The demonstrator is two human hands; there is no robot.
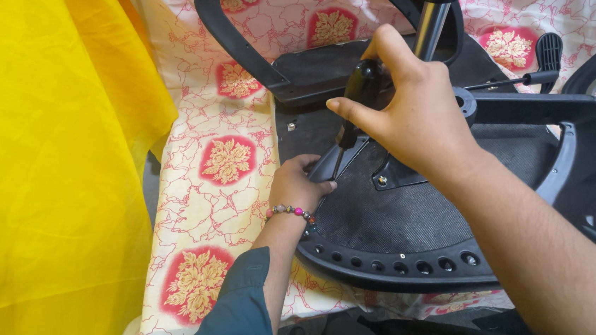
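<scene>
An upturned black office chair seat (401, 223) lies on a patterned cloth, its metal mechanism plate (390, 171) facing up. My right hand (414, 109) grips the black handle of a screwdriver (359, 88), whose shaft points down toward the plate's left corner. My left hand (298, 183), with a beaded bracelet on the wrist, rests on the seat's underside beside the screwdriver tip, fingers pinched at the plate's edge. Whether it holds a screw is hidden.
The chair's gas cylinder (432, 26) rises behind my right hand. Black armrests (246, 51) and a lever (518, 81) stick out around the seat. A red and cream floral cloth (219, 159) covers the surface. Yellow fabric (43, 173) hangs at the left.
</scene>
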